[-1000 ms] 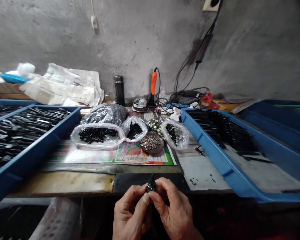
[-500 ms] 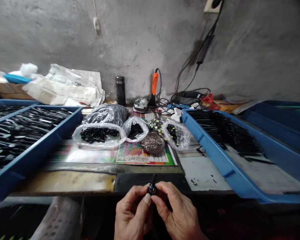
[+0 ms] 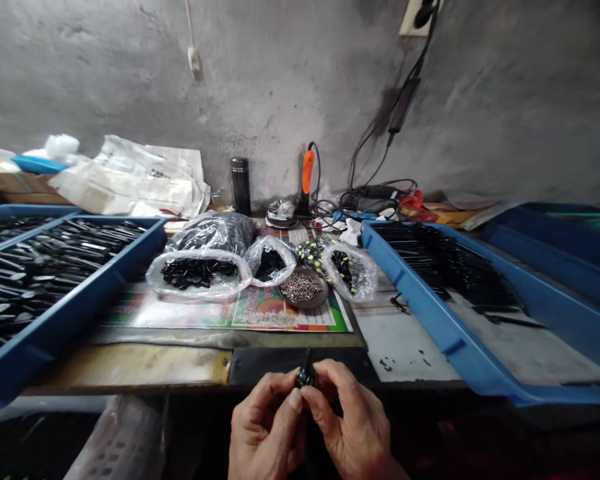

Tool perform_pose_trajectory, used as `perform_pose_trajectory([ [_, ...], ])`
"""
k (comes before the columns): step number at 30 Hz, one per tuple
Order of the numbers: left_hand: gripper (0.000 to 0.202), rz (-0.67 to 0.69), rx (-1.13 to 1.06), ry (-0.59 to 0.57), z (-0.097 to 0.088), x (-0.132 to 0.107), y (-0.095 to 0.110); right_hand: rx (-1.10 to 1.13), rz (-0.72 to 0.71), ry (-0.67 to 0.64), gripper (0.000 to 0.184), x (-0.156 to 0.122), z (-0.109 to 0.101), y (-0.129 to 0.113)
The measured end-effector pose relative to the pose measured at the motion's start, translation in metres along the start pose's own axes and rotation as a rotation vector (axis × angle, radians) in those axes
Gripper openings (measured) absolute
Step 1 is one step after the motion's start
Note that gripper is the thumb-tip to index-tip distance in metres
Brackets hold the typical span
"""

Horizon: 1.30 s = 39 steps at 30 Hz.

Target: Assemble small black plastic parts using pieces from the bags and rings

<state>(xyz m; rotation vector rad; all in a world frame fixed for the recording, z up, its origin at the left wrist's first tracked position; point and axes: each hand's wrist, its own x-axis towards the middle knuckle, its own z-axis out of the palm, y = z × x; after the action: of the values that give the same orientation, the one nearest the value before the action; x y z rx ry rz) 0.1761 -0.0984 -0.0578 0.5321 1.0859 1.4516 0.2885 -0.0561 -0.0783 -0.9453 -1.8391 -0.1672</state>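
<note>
At the table's near edge, my left hand [image 3: 267,423] and my right hand [image 3: 353,417] meet around a small glossy black part [image 3: 305,377]. Thumb and fingers of each hand pinch it from either side. A thin dark stem rises from its top; the fingers hide its lower side. Beyond the hands sits a round dish [image 3: 304,288] of small shiny metal pieces, perhaps screws. Behind and beside it are plastic bags: a wide one [image 3: 200,273] and a smaller one [image 3: 271,261] with black parts, and another [image 3: 353,272] with black and yellow-green parts.
A blue tray [image 3: 145,250] heaped with long black parts stands at left. Another blue tray [image 3: 415,300] at right holds more black parts. At the back are a black flask [image 3: 241,187], an orange-handled tool [image 3: 307,172], cables [image 3: 353,193] and crumpled paper sacks [image 3: 135,177].
The view has tilted up slightly. Both hands keep their pinch on the small black part, with the right fingers shifted a little around it.
</note>
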Motion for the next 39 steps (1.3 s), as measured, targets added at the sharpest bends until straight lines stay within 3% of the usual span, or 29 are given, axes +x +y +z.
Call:
perform_pose_trajectory([
  [10, 0.048, 0.002, -0.011, 0.017, 0.001, -0.001, 0.005, 0.082, -0.014, -0.077, 0.025, 0.001, -0.009, 0.0],
  [20, 0.046, -0.002, -0.043, 0.013, -0.001, 0.003, -0.003, -0.006, -0.096, -0.046, 0.03, 0.007, 0.003, 0.005],
  [26, 0.037, 0.045, -0.064, 0.009, -0.001, 0.004, -0.002, 0.204, 0.148, -0.132, 0.041, 0.003, -0.002, 0.008],
  [30, 0.04, 0.001, -0.063, 0.005, -0.001, 0.005, -0.003, 0.194, 0.197, -0.253, 0.051, 0.0, -0.003, 0.007],
  [35, 0.041, 0.047, -0.039, 0.006, -0.002, 0.004, -0.003, 0.369, 0.353, -0.273, 0.04, 0.013, -0.001, 0.008],
  [39, 0.041, 0.018, -0.029, 0.008, -0.004, 0.003, -0.001, 0.398, 0.339, -0.349, 0.048, 0.011, -0.005, 0.006],
])
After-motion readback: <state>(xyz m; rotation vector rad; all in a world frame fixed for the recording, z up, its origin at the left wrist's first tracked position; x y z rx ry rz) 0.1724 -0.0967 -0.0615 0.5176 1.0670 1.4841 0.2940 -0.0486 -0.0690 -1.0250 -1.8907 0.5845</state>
